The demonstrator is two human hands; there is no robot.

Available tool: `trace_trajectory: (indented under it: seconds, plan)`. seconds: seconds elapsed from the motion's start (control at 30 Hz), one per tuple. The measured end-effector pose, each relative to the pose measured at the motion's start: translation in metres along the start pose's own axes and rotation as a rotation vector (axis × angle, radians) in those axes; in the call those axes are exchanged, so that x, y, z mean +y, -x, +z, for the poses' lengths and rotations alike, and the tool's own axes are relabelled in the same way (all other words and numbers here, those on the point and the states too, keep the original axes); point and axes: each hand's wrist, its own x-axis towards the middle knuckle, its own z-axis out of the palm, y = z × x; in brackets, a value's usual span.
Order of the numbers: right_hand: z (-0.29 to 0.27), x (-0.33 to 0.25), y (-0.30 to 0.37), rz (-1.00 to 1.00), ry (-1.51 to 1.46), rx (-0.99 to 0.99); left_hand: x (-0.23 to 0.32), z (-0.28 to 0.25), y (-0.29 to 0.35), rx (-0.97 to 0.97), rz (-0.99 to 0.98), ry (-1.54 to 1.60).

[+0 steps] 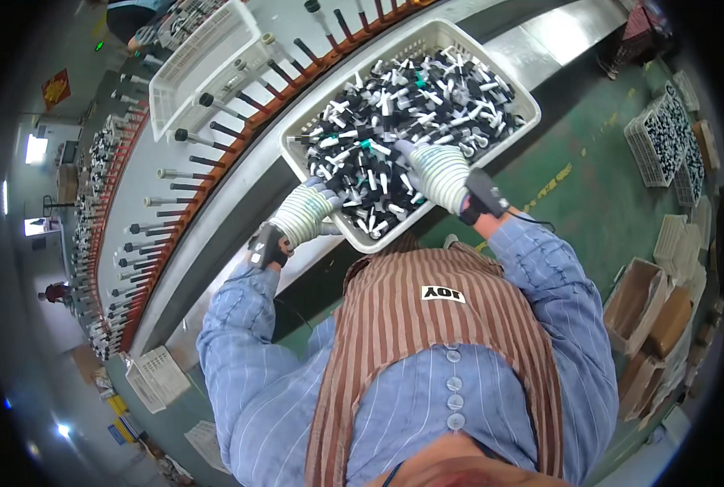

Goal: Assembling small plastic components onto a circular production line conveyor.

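A white plastic basket (512,142) rests at the edge of the metal counter, heaped with small black-and-white plastic pieces (402,105), some with white stems and a few green. Both my hands wear ribbed pale gloves with grey fingers. My left hand (303,213) is closed over the basket's near left rim, its fingertips by the pieces. My right hand (436,170) reaches over the near side into the heap. Its fingers are bent down among the pieces; their tips are partly hidden, and what they hold cannot be made out.
Beyond the basket a curved line carries a row of upright black-headed rods (220,130). An emptier white crate (204,61) stands past it. Filled baskets (658,138) and brown bins (636,300) are on the green floor at right. Other people are at the far left and top.
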Motion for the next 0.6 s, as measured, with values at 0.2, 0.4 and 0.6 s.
trace_trajectory:
  seconds: [0.2,0.4,0.6]
  plan:
    - [-0.034,-0.011,0.027,0.150,-0.308,0.047,-0.014,-0.032,-0.056,0.631,-0.178,0.087]
    - [-0.001,-0.035,0.007,0.463,-1.427,0.230,-0.133,0.080,-0.134,-0.222,0.156,0.444]
    - [0.048,0.049,-0.011,0.263,-0.476,0.396,-0.069,0.090,-0.163,0.413,-0.303,0.170]
